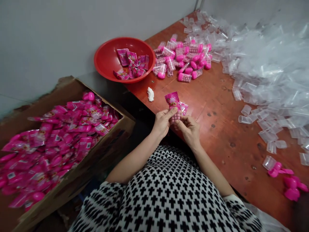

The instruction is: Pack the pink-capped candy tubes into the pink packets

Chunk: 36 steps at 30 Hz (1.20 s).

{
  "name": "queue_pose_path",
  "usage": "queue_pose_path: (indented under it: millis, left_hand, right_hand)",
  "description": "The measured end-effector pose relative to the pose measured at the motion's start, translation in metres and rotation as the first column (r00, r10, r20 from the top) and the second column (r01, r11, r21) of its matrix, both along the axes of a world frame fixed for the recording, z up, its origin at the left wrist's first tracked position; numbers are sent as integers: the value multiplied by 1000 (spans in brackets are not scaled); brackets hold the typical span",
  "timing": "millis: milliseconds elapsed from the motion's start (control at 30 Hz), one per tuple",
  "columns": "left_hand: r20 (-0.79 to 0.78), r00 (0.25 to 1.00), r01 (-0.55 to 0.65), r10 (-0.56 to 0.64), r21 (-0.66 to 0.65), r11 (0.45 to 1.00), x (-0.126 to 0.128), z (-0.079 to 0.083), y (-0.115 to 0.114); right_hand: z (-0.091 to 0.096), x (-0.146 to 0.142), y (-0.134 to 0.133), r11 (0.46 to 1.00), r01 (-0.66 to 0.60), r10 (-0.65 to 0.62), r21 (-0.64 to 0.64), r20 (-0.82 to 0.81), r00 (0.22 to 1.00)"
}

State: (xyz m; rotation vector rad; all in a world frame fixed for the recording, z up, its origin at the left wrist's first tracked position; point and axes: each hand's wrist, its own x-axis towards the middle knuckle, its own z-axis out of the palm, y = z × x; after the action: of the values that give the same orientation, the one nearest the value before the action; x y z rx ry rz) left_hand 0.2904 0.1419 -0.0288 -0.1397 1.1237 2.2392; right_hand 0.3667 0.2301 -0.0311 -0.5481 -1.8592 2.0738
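Close to the table's near edge, my two hands meet around a printed pink sachet [172, 98] and a clear container of small pink balls [175, 118]. My left hand [162, 123] is closed, its thumb pressing the sachet against the container. With fingers pinched, my right hand [190, 129] grips the container's lower right end. Whether the container is a separate tube or part of the packet, I cannot tell. Just behind my right fingers shows another shiny pink sachet [183, 108]; whether it is held or lies on the table is unclear.
A red bowl [101, 64] with several pink sachets stands at the table's back left corner. Beside it are a pile of pink-capped tubes [183, 58] and a white lump [150, 94]. Clear empty tubes [270, 71] heap rightward. Pink packets [60, 141] fill a cardboard box [96, 154] on the left.
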Motion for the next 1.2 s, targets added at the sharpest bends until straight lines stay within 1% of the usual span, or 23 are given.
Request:
queue_pose_path:
  millis: [100,233,300,333,367,400,433,467,500,533,567,633,667,700,767,800,867,967,1000,1033,1067,1133,1200]
  left_hand:
    - [-17,1000,20,-20,-11,1000,4,-1,1]
    - [-54,998,-32,29,-67,997,9,0,-1]
    - [-102,993,-62,51,-109,992,9,1,-4]
    - [-134,990,-68,50,-137,988,9,1,-6]
    - [-171,985,-67,36,-174,982,8,1,-9]
    - [-215,977,-56,7,-224,973,8,1,-11]
    - [-264,964,-45,-32,-281,959,8,1,-14]
    - [-315,946,-36,-78,-341,939,9,0,-16]
    - [-367,921,-29,-129,-396,918,10,0,-17]
    - [-415,892,-27,-177,-442,897,11,0,-19]
    - [-457,862,-32,-217,-478,878,13,0,-20]
    - [-521,806,-49,-279,-530,847,17,-1,-21]
    - [-538,787,-54,-301,-547,835,18,-1,-21]
    - [-543,780,-54,-312,-555,830,19,-2,-21]
    - [-526,794,-37,-304,-541,841,21,-2,-21]
    - [-508,811,-25,-290,-525,851,21,-2,-21]
    - [-456,855,-4,-246,-481,877,20,-1,-21]
    - [-335,932,9,-137,-358,934,16,1,-19]
    - [-290,953,-4,-88,-303,953,13,1,-18]
    - [-248,968,-23,-41,-249,968,11,1,-17]
    - [-212,977,-43,0,-200,979,8,1,-15]
    - [-152,987,-68,50,-114,991,4,0,-11]
    - [-95,994,-65,60,-48,997,2,0,-8]
  right_hand:
    - [-2,-1,-2,996,26,-25,-80,15,1000]
    - [-11,-2,-7,971,60,-54,-231,34,998]
    - [-12,-2,-4,976,-3,12,-216,39,999]
    - [-9,-2,1,986,-46,53,-159,39,998]
    - [-5,-3,7,995,-72,74,-70,36,997]
    - [1,-6,14,996,-75,74,44,22,997]
    - [9,-9,23,984,-54,56,171,-7,998]
    - [18,-13,31,957,-16,32,289,-48,998]
    - [28,-19,39,920,-10,46,392,-83,995]
    - [36,-24,45,877,-48,101,477,-85,991]
    - [43,-30,50,831,-116,174,543,-56,983]
    - [51,-41,55,749,-225,278,623,12,961]
    - [51,-46,55,724,-240,292,646,28,956]
    - [49,-49,54,713,-224,281,664,23,959]
    - [40,-55,51,716,-140,214,684,-25,976]
    - [34,-56,49,730,-96,173,676,-47,984]
    - [23,-57,45,787,-7,75,617,-85,994]
    - [12,-50,38,886,154,-96,437,-153,984]
    - [10,-45,35,907,194,-141,374,-166,976]
    - [8,-39,32,927,200,-156,317,-160,975]
    - [6,-33,28,951,170,-139,258,-134,981]
    - [2,-20,17,992,37,-32,122,-46,998]
    - [0,-11,6,996,-86,86,-31,20,996]
